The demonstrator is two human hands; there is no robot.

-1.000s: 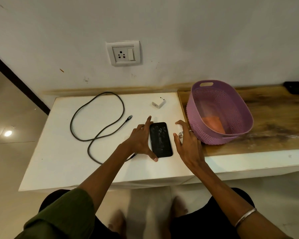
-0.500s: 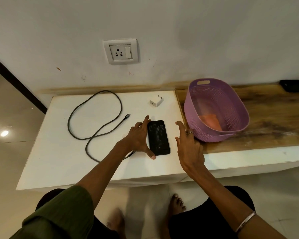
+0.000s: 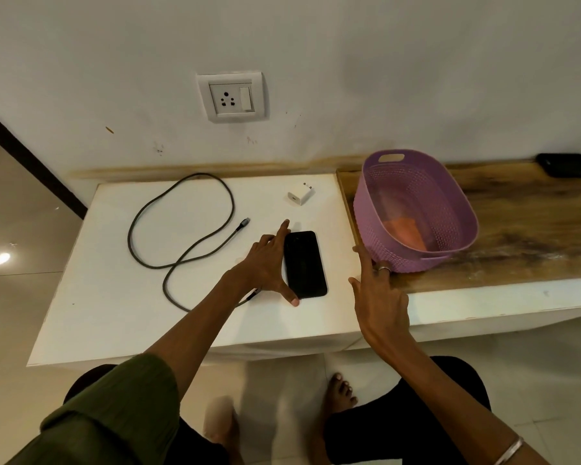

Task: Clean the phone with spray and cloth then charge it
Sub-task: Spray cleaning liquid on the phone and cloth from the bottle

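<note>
A black phone (image 3: 304, 263) lies flat on the white table (image 3: 121, 297). My left hand (image 3: 265, 265) rests against the phone's left edge, index finger along its side and thumb at its near corner. My right hand (image 3: 379, 293) hovers to the right of the phone with fingers spread and nothing in it, close to the purple basket (image 3: 376, 209). An orange cloth (image 3: 405, 231) lies inside the basket. A dark charging cable (image 3: 182, 236) is looped on the table's left half. A white charger plug (image 3: 301, 193) sits near the back. No spray bottle is visible.
A wall socket with switch (image 3: 230, 97) is on the wall above the table. The basket stands on a wooden counter (image 3: 534, 236) to the right, with a black object (image 3: 565, 165) at its far end. My feet show on the tiled floor below.
My right hand has drawn away from the phone toward the basket. My left hand stays at the phone's left edge. The smudges seen earlier on the screen do not show now.
</note>
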